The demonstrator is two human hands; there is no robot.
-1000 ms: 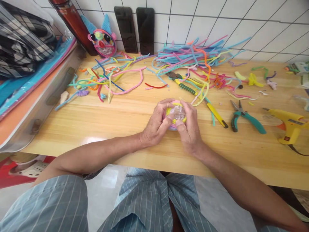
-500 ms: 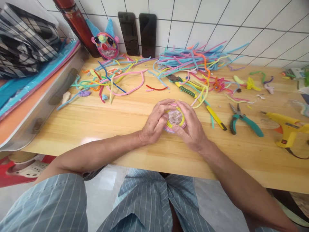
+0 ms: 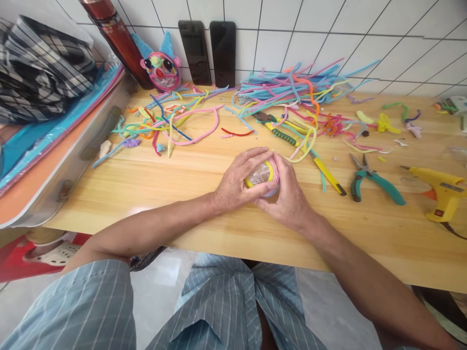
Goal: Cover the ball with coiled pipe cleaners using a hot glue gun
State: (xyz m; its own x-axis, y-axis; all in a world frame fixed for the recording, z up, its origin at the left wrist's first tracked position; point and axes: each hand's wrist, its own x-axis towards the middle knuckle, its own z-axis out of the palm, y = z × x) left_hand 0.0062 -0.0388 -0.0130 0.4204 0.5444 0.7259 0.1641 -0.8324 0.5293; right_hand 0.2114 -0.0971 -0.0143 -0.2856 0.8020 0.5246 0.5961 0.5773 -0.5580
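Between my two hands is a small round pipe-cleaner craft piece (image 3: 260, 175), with a clear, crinkled plastic middle, a yellow ring and pink sides. My left hand (image 3: 239, 180) curls round its left side, thumb laid across the front. From the right, my right hand (image 3: 288, 192) wraps the pink side, fingertips meeting the left hand's at the top. The piece is tilted, its plastic face turned toward the left. My palms hide its underside. Beyond my hands lie green-and-yellow handled pliers (image 3: 280, 133) and a yellow utility knife (image 3: 330, 175).
Teal pliers (image 3: 377, 180) and a yellow glue gun (image 3: 438, 189) lie to the right. Pipe cleaners (image 3: 284, 92) pile up along the tiled wall. A finished-looking eared figure (image 3: 162, 70), two phones (image 3: 223, 53) and a red flask (image 3: 116, 41) stand behind. A plastic bin (image 3: 73, 170) is at left.
The round piece has been turned in my hands, so its plastic face points more to the left and more pink side shows. My left thumb now lies across its front.
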